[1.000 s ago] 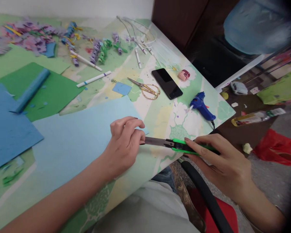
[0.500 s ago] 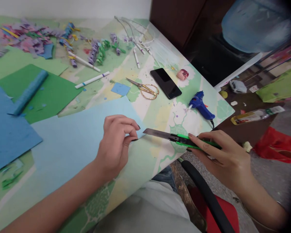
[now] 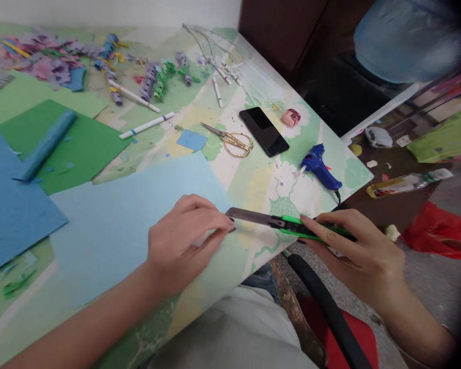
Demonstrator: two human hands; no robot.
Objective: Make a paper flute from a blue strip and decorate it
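My right hand (image 3: 359, 253) is closed around a green utility knife (image 3: 292, 226) with its long blade (image 3: 249, 216) pushed out, held level over the table's near edge. My left hand (image 3: 182, 238) lies with fingers stretched out on a light blue paper sheet (image 3: 119, 225). Its fingertips touch the blade's tip at the sheet's right corner. The table (image 3: 261, 189) is covered with a green patterned cloth.
Gold scissors (image 3: 232, 141), a black phone (image 3: 264, 131) and a blue glue gun (image 3: 320, 169) lie beyond the knife. Dark blue paper (image 3: 11, 205), green paper (image 3: 80, 143), a blue paper roll (image 3: 46, 144), pens and paper curls (image 3: 42, 56) fill the left. A chair armrest (image 3: 326, 307) is below.
My left hand first pinched the blade, then let go and drew back curled; now it stretches out flat on the paper, fingertips at the blade's tip. The knife has barely shifted.
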